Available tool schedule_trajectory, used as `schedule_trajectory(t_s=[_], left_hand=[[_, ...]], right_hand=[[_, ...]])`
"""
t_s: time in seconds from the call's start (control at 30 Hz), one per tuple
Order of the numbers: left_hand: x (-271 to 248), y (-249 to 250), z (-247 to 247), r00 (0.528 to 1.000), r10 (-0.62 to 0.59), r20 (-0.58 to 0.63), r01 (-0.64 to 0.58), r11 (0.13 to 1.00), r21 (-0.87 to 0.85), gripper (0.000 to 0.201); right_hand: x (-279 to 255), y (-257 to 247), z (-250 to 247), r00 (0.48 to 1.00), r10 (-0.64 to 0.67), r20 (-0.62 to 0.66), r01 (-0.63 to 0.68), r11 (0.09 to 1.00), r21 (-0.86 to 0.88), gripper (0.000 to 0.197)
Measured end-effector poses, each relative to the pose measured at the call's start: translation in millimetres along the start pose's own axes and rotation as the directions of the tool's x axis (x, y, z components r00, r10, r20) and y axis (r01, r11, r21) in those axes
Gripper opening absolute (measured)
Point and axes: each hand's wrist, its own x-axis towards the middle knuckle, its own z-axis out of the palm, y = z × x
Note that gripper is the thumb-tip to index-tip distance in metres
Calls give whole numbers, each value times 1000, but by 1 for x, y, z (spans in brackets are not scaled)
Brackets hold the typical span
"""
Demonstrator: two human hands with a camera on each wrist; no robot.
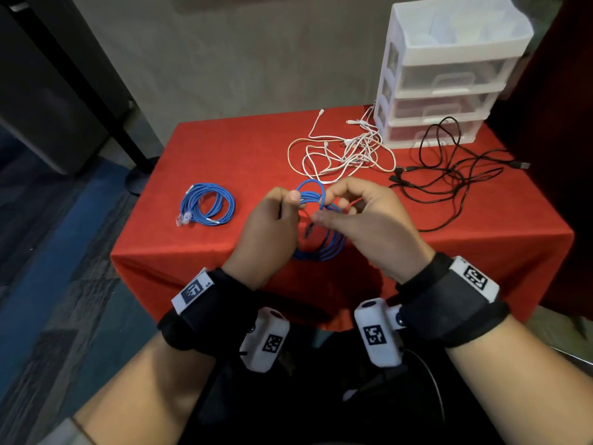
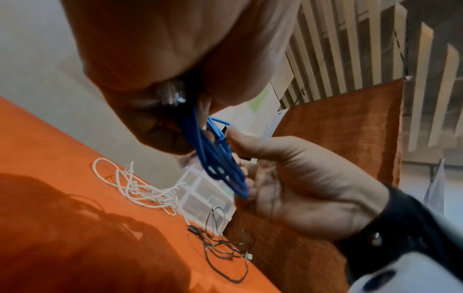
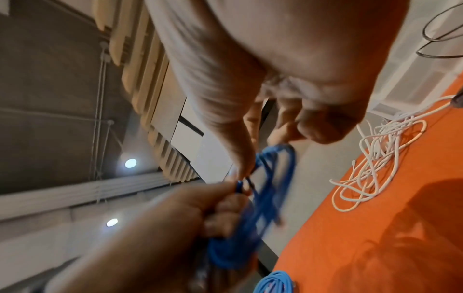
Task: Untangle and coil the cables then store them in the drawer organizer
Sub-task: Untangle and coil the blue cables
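Blue cable [image 1: 316,220]: a loose coil is held up between both hands above the near edge of the red cloth [image 1: 224,149].
Left wrist view: a clear plug, hidden from the head camera, is seen tucked in the left palm.
Left hand [image 1: 269,226]: fingers are curled round the coil's strands.
Right hand [image 1: 369,216]: a strand is pinched by thumb and fingertips.
Coiled blue cable [image 1: 208,207]: laid flat, left.
White cables [image 1: 346,152]: a thin tangled heap, far centre.
Black cables [image 1: 449,175]: tangled, right.
Drawer organizer [image 1: 449,75]: translucent plastic, far right, drawers closed.
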Motion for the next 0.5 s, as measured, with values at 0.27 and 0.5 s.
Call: schedule_trajectory(t_s=[0.27, 0.5], left_hand=[[-11, 29, 2, 985, -83, 154, 130, 938, -323, 32], [6, 20, -27, 986, -146, 76, 164, 913, -374, 29]], right_hand=[[0, 1, 4, 994, -14, 111, -8, 982, 187, 33], [2, 2, -19, 971, 24, 237, -13, 999, -47, 38]])
